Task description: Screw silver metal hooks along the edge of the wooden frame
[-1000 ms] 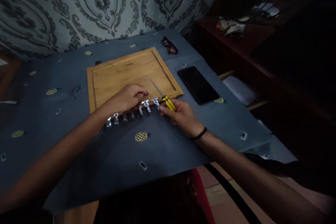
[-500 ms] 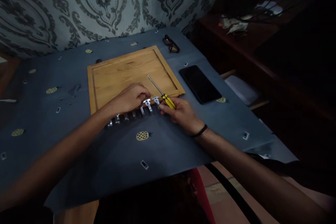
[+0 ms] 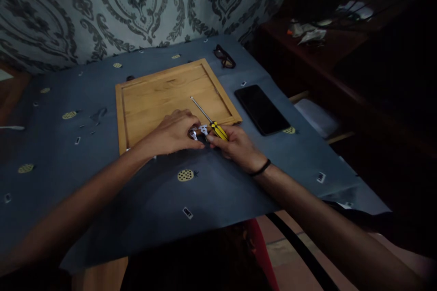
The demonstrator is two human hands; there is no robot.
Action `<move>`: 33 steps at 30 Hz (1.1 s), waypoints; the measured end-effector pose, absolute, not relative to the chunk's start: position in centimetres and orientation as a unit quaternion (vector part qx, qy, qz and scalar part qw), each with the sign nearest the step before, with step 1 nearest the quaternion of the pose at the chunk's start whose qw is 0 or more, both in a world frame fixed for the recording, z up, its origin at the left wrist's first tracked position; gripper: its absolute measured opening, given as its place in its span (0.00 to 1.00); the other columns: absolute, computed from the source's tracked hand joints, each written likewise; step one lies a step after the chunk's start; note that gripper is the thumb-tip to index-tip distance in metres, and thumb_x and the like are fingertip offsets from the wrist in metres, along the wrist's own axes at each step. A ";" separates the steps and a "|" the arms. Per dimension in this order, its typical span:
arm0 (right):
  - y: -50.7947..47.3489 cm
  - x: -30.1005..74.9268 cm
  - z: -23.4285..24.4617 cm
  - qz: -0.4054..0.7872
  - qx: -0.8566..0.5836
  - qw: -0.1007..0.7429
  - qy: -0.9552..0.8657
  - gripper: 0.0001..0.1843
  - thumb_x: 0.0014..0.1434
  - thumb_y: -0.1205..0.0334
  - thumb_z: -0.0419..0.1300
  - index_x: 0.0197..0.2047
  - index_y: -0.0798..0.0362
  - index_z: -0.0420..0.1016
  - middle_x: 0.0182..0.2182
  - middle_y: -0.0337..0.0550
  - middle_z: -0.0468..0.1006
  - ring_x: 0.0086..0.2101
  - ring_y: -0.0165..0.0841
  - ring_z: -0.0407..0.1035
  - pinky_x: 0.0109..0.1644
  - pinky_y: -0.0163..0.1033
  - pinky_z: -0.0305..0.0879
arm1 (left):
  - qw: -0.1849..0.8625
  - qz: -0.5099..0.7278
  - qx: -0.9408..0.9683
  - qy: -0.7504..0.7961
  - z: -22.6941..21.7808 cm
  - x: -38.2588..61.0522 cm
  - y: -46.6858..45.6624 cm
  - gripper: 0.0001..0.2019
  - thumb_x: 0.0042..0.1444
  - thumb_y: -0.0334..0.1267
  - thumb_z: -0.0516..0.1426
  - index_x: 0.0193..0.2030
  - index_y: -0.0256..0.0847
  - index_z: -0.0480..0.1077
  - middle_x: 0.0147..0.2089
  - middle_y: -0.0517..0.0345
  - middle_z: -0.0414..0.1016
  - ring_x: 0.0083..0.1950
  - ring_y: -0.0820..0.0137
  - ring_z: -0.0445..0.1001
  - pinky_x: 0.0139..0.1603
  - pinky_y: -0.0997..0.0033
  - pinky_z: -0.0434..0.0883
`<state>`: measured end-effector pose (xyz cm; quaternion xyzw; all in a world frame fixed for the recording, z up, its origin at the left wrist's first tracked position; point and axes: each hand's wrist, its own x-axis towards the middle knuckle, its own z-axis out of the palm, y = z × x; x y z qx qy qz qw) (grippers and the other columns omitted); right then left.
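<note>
The yellow-and-black screwdriver (image 3: pixel 218 130) is gripped in my right hand (image 3: pixel 241 146), its metal shaft pointing up and left over the wooden framed board (image 3: pixel 164 95). Silver metal hooks line the board's near edge. One metal hook (image 3: pixel 204 130) lies beside my right fingertips and the screwdriver handle. My left hand (image 3: pixel 175 132) rests over the near edge, thumb and fingers apart in a curve around another metal hook (image 3: pixel 194 134). Whether those fingers press on it I cannot tell. This hand hides most of the other hooks farther left.
A black phone (image 3: pixel 261 109) lies right of the board, with sunglasses (image 3: pixel 224 56) behind it. Small dark bits (image 3: pixel 97 116) lie to the left on the blue patterned tablecloth (image 3: pixel 150 204). A dark red cabinet (image 3: pixel 307 61) stands beyond the table's right edge.
My left hand has opened from a curled pose, its thumb now stretched out below the hooks and covering several of them. My right hand keeps the screwdriver in nearly the same place.
</note>
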<state>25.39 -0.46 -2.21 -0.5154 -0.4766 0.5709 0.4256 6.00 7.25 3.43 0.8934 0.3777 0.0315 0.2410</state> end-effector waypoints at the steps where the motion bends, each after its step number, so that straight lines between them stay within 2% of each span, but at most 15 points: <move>1: -0.5 25.4 -2.2 0.572 -0.515 0.425 -0.476 0.25 0.50 0.38 0.74 0.31 0.51 0.73 0.21 0.30 0.69 0.16 0.21 0.51 0.18 0.33 0.44 | 0.219 0.014 0.897 0.384 3.5 6.2 6.8 0.19 0.55 0.48 0.72 0.49 0.40 0.80 0.50 0.49 0.80 0.56 0.51 0.77 0.57 0.53 0.73; 3: -0.5 25.5 -2.3 0.570 -0.514 0.427 -0.478 0.25 0.50 0.38 0.74 0.30 0.51 0.73 0.21 0.30 0.69 0.17 0.21 0.50 0.19 0.33 0.44 | 0.177 -0.012 0.898 0.403 3.8 6.7 6.0 0.21 0.59 0.50 0.70 0.53 0.39 0.79 0.56 0.45 0.79 0.61 0.47 0.75 0.59 0.49 0.72; 6: -0.4 25.6 -2.3 0.558 -0.511 0.436 -0.488 0.25 0.50 0.39 0.74 0.28 0.51 0.73 0.22 0.32 0.69 0.19 0.22 0.52 0.20 0.33 0.45 | 0.143 -0.031 0.888 0.436 4.1 7.5 4.8 0.20 0.64 0.50 0.67 0.54 0.39 0.78 0.60 0.44 0.78 0.63 0.46 0.74 0.62 0.46 0.72; 14: -0.3 25.6 -2.2 0.547 -0.509 0.443 -0.495 0.24 0.50 0.38 0.73 0.30 0.50 0.75 0.21 0.30 0.64 0.22 0.24 0.52 0.23 0.34 0.44 | 0.118 -0.020 0.870 0.479 4.2 8.8 3.5 0.14 0.67 0.47 0.65 0.53 0.40 0.79 0.61 0.44 0.78 0.63 0.47 0.73 0.62 0.46 0.70; 17: -0.4 25.5 -2.3 0.535 -0.513 0.446 -0.502 0.24 0.50 0.38 0.73 0.29 0.50 0.75 0.20 0.31 0.63 0.23 0.26 0.55 0.24 0.35 0.48 | 0.117 -0.002 0.868 0.483 3.8 8.7 3.4 0.13 0.67 0.45 0.65 0.52 0.40 0.79 0.60 0.45 0.78 0.62 0.47 0.73 0.61 0.46 0.70; 19: -0.6 25.6 -2.2 0.517 -0.519 0.456 -0.505 0.22 0.52 0.39 0.71 0.30 0.50 0.76 0.21 0.33 0.64 0.26 0.29 0.60 0.27 0.35 0.53 | 0.114 0.009 0.865 0.488 3.6 8.7 3.3 0.12 0.66 0.44 0.66 0.51 0.41 0.79 0.58 0.46 0.79 0.61 0.48 0.74 0.60 0.47 0.71; 23: -0.7 26.6 -1.4 0.461 -0.535 0.472 -0.527 0.18 0.55 0.43 0.70 0.33 0.50 0.81 0.27 0.38 0.75 0.33 0.35 0.70 0.37 0.39 0.66 | 0.119 0.011 0.859 0.498 3.6 8.7 3.2 0.11 0.64 0.45 0.67 0.47 0.42 0.79 0.54 0.47 0.79 0.59 0.49 0.75 0.58 0.48 0.72; 28: 0.5 27.7 -0.1 0.416 -0.537 0.468 -0.566 0.17 0.59 0.45 0.68 0.31 0.50 0.80 0.25 0.38 0.73 0.30 0.34 0.68 0.36 0.40 0.65 | 0.133 0.009 0.853 0.505 3.9 8.8 3.1 0.11 0.63 0.44 0.68 0.47 0.41 0.80 0.53 0.46 0.79 0.60 0.47 0.75 0.58 0.46 0.72; 33: 1.8 26.8 -0.8 0.381 -0.545 0.485 -0.567 0.18 0.62 0.45 0.66 0.32 0.51 0.78 0.28 0.41 0.78 0.32 0.34 0.71 0.37 0.40 0.65 | 0.139 0.027 0.847 0.512 3.5 8.7 3.0 0.12 0.62 0.44 0.68 0.48 0.43 0.80 0.53 0.48 0.79 0.59 0.48 0.75 0.58 0.47 0.72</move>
